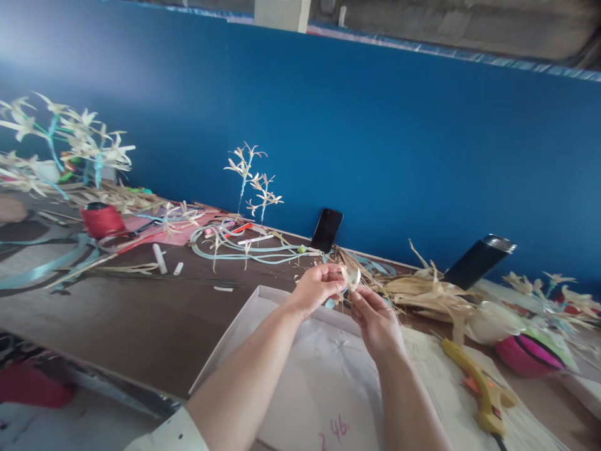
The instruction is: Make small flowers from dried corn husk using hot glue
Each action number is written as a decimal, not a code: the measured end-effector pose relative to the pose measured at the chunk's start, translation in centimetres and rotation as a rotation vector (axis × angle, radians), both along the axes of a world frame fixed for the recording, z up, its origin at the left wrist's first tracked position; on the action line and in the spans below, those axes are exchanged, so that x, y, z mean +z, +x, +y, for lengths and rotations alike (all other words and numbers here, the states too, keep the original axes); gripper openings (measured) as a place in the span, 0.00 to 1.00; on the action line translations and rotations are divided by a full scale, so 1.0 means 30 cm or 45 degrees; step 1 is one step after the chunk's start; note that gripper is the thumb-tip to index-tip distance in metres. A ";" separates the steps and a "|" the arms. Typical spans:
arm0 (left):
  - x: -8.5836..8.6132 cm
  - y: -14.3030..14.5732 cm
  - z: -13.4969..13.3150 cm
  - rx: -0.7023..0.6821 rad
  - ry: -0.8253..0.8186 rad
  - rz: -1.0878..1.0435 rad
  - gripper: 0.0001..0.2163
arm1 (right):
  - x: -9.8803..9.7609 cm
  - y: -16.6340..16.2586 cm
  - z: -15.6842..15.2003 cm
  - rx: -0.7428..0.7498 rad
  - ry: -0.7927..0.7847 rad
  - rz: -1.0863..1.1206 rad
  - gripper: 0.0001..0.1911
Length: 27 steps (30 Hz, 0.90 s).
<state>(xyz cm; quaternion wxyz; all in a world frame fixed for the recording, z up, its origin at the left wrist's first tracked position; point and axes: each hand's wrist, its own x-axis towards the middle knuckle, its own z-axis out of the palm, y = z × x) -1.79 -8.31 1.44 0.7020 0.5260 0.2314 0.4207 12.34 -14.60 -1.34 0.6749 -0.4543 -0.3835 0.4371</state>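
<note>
My left hand [319,289] and my right hand [377,321] meet above the far edge of a shallow white box [300,376]. Between their fingertips is a small cream-coloured flower [352,279] that looks made of dried husk, with curled petals. Both hands are closed in a pinch on it, the left at its left side and the right from below. Fingers cover part of the flower. Just beyond it lie dried husk strips [422,294]. A yellow glue gun [483,388] rests on a pale sheet to the right of my right forearm.
A phone [327,230] leans against the blue wall [375,138]. Behind the husks a black flask [479,260] tilts. Finished-looking husk flowers [82,134] stand at left, near a red spool [102,220]. A pink round pouch [528,355] sits at right.
</note>
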 end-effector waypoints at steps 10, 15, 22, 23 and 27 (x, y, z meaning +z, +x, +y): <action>0.023 0.008 -0.021 0.072 0.070 -0.015 0.22 | 0.002 -0.007 0.001 -0.039 0.008 0.038 0.14; 0.023 0.015 -0.027 0.107 0.060 -0.005 0.22 | -0.003 -0.009 0.005 -0.062 0.020 0.075 0.14; 0.033 0.018 -0.039 0.127 0.055 0.049 0.22 | 0.006 -0.020 0.007 -0.114 0.032 0.063 0.13; 0.032 0.019 -0.039 0.127 0.049 0.048 0.22 | 0.007 -0.022 0.007 -0.124 0.034 0.066 0.13; 0.024 0.021 -0.036 0.135 0.042 0.030 0.24 | 0.007 -0.024 0.007 -0.131 0.046 0.074 0.12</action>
